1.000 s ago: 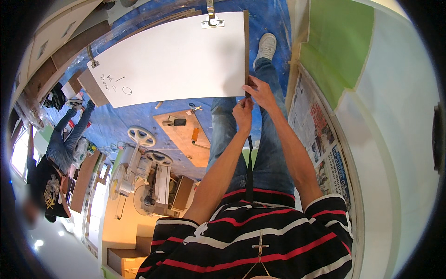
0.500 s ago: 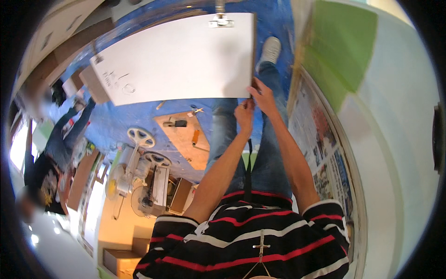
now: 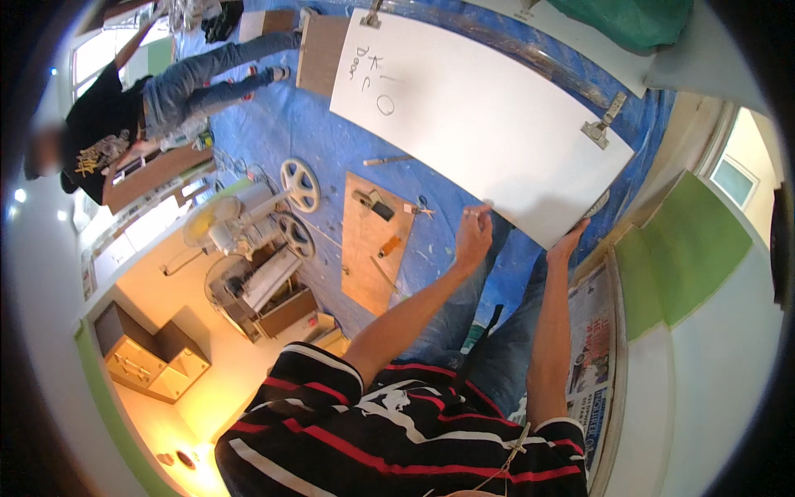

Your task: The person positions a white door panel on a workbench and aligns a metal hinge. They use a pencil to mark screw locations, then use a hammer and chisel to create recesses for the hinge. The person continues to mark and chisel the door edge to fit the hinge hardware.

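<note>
Perhaps scissors near white panel

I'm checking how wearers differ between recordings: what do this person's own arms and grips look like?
The left grip and right grip are bare hands, without gloves. The forearms are uncovered, with no cables or watch visible. The short sleeves are black with red and white stripes, edged in white. Any ring is too small to tell.

Blue sheeting, flecked with white, spreads underfoot. On the right, a pale wall stands beside a green patch and newspaper. Leftward, warm light glows near a cabinet, with a bright window farther up.
</note>
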Demonstrator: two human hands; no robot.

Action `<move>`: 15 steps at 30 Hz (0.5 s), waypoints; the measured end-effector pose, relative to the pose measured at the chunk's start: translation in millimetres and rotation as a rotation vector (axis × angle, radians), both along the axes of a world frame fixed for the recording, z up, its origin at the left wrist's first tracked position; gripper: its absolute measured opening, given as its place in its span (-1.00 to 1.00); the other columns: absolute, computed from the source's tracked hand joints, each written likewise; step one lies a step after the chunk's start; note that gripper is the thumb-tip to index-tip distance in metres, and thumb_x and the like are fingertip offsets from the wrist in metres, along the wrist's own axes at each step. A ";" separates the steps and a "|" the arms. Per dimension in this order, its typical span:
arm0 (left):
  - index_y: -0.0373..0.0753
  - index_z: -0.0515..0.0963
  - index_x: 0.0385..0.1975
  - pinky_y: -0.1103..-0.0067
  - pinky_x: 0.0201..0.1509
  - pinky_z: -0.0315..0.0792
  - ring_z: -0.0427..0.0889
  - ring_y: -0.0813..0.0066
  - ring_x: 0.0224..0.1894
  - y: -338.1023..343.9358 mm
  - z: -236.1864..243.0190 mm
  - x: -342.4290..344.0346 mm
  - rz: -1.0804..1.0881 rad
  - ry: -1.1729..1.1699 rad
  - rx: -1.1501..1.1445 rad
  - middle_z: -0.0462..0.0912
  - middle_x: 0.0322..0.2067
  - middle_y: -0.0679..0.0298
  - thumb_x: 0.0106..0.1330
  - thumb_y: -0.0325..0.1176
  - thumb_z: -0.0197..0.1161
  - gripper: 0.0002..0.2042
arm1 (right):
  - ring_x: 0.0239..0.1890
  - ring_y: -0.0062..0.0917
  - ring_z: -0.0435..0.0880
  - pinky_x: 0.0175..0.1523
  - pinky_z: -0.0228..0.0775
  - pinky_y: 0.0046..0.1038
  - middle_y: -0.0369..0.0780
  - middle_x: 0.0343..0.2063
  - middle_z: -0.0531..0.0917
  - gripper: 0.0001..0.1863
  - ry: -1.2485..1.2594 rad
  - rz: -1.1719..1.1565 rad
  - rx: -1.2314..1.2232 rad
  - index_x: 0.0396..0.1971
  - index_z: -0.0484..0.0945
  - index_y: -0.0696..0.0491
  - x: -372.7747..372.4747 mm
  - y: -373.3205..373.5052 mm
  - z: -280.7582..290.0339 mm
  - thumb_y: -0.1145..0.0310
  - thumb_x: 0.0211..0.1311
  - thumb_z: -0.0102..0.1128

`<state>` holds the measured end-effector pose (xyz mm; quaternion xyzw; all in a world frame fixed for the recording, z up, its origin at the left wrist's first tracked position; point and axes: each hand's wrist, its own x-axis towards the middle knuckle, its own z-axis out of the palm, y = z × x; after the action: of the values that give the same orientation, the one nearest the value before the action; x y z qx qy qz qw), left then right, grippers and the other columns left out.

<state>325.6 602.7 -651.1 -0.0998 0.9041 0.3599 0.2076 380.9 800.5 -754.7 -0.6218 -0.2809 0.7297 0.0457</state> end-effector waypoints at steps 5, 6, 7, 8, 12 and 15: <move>-0.27 0.57 0.01 0.18 0.19 0.40 0.49 -0.09 0.12 -0.4 -2.9 -73.0 -0.214 0.386 -0.054 0.54 -0.01 -0.02 0.34 -0.50 0.19 -0.74 | 0.35 -0.31 0.42 0.43 0.25 -0.27 -0.18 0.36 0.41 -0.15 0.083 0.028 0.137 0.46 0.25 0.04 -20.1 21.0 -12.7 -0.36 0.53 -0.41; -0.27 0.57 0.01 0.15 0.24 0.37 0.47 -0.09 0.17 0.0 -7.9 -87.7 -0.248 0.412 -0.022 0.54 0.02 -0.03 0.33 -0.50 0.19 -0.74 | 0.34 -0.29 0.42 0.43 0.25 -0.24 -0.17 0.36 0.40 -0.15 0.083 0.039 0.187 0.46 0.25 0.03 -20.5 22.5 -15.7 -0.37 0.53 -0.42; -0.26 0.58 0.01 0.11 0.27 0.35 0.47 -0.07 0.20 2.1 -13.8 -101.3 -0.270 0.458 -0.012 0.54 0.05 -0.02 0.33 -0.48 0.19 -0.74 | 0.34 -0.27 0.42 0.43 0.24 -0.21 -0.16 0.36 0.40 -0.16 0.043 0.000 0.200 0.45 0.25 0.03 -20.2 22.2 -18.2 -0.37 0.54 -0.43; -0.24 0.59 0.01 0.08 0.31 0.32 0.46 -0.05 0.23 3.0 -21.6 -117.3 -0.293 0.505 -0.001 0.55 0.08 -0.02 0.33 -0.45 0.18 -0.73 | 0.32 -0.27 0.43 0.43 0.24 -0.21 -0.15 0.34 0.42 -0.16 0.104 0.025 0.188 0.45 0.26 0.04 -18.0 22.0 -18.9 -0.36 0.54 -0.43; -0.17 0.53 0.15 -0.07 0.41 0.18 0.38 0.05 0.35 3.9 -62.6 -188.0 -0.568 0.636 -0.379 0.50 0.20 0.07 0.32 -0.38 0.19 -0.62 | 0.28 -0.30 0.45 0.44 0.19 -0.24 -0.15 0.26 0.48 -0.18 -0.019 0.013 0.247 0.43 0.26 0.08 -16.4 19.1 -18.4 -0.31 0.58 -0.45; -0.15 0.49 0.22 -0.15 0.50 -0.04 0.24 -0.03 0.46 -0.1 -78.2 -218.9 -0.503 0.748 -0.185 0.41 0.33 0.09 0.37 -0.34 0.16 -0.59 | 0.30 -0.36 0.43 0.45 0.16 -0.32 -0.16 0.32 0.45 -0.25 0.051 0.083 0.327 0.43 0.26 0.10 -37.8 37.1 -16.6 -0.22 0.62 -0.46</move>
<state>106.6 602.6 -729.4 0.2415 0.9414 0.2272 -0.0619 343.1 837.7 -771.3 -0.5751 -0.4200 0.6912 0.1232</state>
